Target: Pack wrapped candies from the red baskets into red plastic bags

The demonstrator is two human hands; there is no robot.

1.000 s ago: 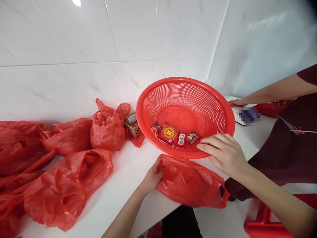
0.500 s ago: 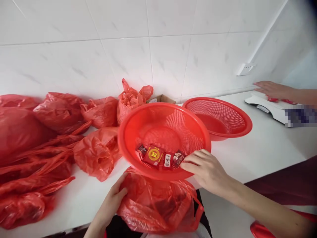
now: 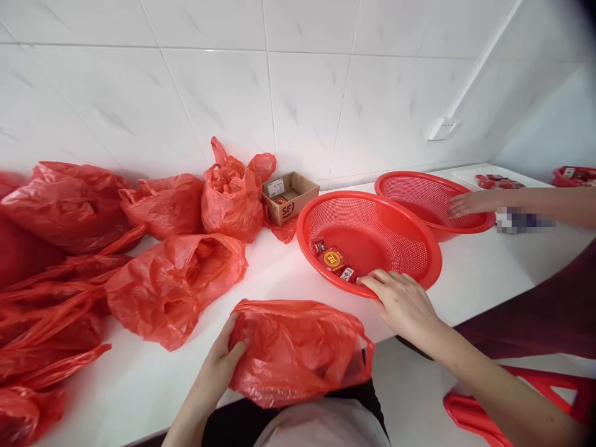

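My left hand (image 3: 222,360) is closed on the side of a red plastic bag (image 3: 298,363), whose mouth gapes toward the basket in front of my lap. My right hand (image 3: 407,304) grips the near rim of a red perforated plastic basket (image 3: 372,239), which stands on the table. Inside it, against the near left wall, lie a few small snack packets, among them a red and yellow one (image 3: 333,258) and a dark red one with a white label (image 3: 347,274). My right fingertips partly hide the packets nearest them.
Several red plastic bags (image 3: 74,205) crowd the left of the white table (image 3: 270,273). A small cardboard box (image 3: 298,198) sits by the wall. At right, a co-worker's hand (image 3: 470,203) reaches over a second red basket (image 3: 419,192); red packets (image 3: 498,181) lie behind. A red stool (image 3: 479,416) stands below.
The basket has shifted right and back, away from above the bag, with my right hand on its rim. The co-worker's hand has moved from the white scale to the second basket.
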